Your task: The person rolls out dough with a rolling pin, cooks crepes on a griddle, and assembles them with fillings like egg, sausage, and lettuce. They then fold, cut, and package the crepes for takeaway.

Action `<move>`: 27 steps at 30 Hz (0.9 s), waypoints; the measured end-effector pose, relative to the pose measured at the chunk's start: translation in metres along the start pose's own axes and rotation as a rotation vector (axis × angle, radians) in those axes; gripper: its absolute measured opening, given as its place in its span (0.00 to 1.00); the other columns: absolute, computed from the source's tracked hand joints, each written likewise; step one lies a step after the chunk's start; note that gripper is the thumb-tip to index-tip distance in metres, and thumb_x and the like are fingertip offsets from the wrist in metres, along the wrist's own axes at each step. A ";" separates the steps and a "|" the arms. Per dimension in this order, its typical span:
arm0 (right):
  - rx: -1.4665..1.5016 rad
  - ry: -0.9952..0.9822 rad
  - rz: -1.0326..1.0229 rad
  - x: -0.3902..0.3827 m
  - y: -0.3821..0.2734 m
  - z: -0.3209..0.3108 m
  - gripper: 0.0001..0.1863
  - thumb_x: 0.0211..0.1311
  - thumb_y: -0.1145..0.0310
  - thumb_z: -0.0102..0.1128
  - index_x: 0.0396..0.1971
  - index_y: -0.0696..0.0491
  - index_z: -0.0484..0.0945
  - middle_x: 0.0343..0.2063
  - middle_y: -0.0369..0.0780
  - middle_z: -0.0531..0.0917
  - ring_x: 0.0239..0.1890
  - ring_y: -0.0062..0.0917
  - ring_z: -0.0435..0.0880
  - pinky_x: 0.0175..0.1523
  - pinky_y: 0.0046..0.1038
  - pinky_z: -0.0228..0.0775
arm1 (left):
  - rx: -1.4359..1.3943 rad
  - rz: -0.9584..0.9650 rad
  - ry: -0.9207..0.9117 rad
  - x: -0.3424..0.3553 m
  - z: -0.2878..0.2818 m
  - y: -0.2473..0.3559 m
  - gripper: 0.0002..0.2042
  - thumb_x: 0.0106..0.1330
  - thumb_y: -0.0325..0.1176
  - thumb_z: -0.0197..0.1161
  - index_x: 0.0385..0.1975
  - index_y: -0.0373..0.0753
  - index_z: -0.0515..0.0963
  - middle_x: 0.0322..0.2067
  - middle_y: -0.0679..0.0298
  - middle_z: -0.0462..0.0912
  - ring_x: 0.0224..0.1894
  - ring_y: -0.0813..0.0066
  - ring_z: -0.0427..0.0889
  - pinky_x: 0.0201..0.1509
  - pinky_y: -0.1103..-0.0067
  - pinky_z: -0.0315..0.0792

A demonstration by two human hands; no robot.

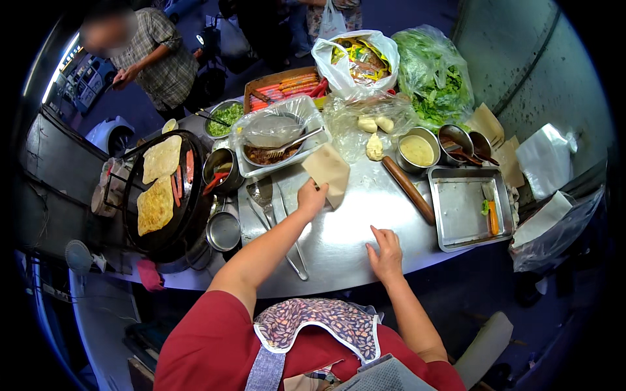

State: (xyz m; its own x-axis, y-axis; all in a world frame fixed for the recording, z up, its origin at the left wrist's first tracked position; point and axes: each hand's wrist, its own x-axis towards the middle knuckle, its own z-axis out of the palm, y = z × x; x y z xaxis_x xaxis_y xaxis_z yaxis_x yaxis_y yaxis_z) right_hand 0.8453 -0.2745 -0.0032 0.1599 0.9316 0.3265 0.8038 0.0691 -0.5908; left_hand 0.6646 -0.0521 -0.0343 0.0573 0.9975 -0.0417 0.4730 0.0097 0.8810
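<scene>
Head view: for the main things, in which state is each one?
Tan flat paper piece: held by the left bare hand
Right bare hand: empty, fingers apart
Upper cream flatbread: flat, pale
Lower golden flatbread: flat, browned
Brown wooden rolling pin: lying unheld
Rectangular silver metal tray: uncovered, orange-handled tool inside
White plastic carrier bag: open, filled

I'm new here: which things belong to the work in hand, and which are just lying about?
Seemingly in the work:
- beige paper, held in the left hand
- flatbreads on the griddle
- rolling pin, near the dough

Apparently just lying about:
- pink cloth
- round fan-like object
</scene>
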 end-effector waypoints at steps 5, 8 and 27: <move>-0.155 0.089 -0.046 0.032 -0.048 -0.018 0.46 0.43 0.68 0.80 0.67 0.53 0.68 0.53 0.45 0.76 0.53 0.42 0.76 0.56 0.40 0.70 | -0.277 -0.014 -0.185 -0.075 0.011 0.041 0.17 0.69 0.35 0.64 0.50 0.30 0.79 0.38 0.56 0.88 0.35 0.72 0.87 0.39 0.76 0.81; -0.215 0.128 -0.007 0.030 -0.047 -0.009 0.50 0.39 0.70 0.80 0.68 0.53 0.66 0.54 0.44 0.76 0.54 0.42 0.76 0.58 0.41 0.68 | -0.483 -0.052 -0.285 -0.109 0.016 0.060 0.19 0.70 0.36 0.64 0.53 0.27 0.75 0.39 0.53 0.86 0.34 0.70 0.87 0.38 0.76 0.82; 0.709 -0.303 0.196 0.051 -0.030 -0.039 0.11 0.68 0.72 0.63 0.47 0.61 0.80 0.36 0.36 0.87 0.38 0.16 0.82 0.45 0.25 0.76 | -0.592 -0.097 -0.469 -0.116 -0.060 0.028 0.27 0.72 0.39 0.66 0.67 0.37 0.67 0.59 0.60 0.78 0.58 0.67 0.81 0.62 0.72 0.75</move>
State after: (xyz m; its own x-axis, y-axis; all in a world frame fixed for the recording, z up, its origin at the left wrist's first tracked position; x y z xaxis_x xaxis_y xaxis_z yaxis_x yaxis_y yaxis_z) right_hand 0.8518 -0.2436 0.0601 0.0158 0.9998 0.0134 0.2042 0.0099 -0.9789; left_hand 0.6181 -0.1630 0.0239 0.4700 0.8569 -0.2116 -0.0476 0.2640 0.9634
